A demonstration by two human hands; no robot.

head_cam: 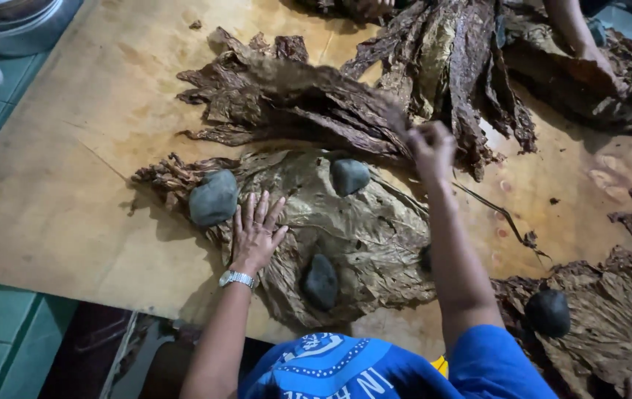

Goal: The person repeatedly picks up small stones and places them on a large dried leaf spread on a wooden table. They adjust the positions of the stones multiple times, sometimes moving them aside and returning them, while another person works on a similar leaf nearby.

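Flattening seems the step in hand: left hand (255, 235), fingers spread, presses the leaf stack (345, 229), while right hand (431, 148) pinches a dark leaf (308, 92) that calls for careful laying on top.

1. Both arms are bare from the short sleeves down to the hands, reaching up from the bottom middle of the frame.
2. The left hand (255, 235) has a silver metal wristwatch (236, 278) with a link band at the wrist.
3. The right hand (431, 148), in the upper middle, wears no ring or band that shows.
4. A bright blue shirt (375, 369) with a white dotted print and white lettering fills the bottom edge.
5. A small yellow patch (441, 363) shows between the chest and the right sleeve.
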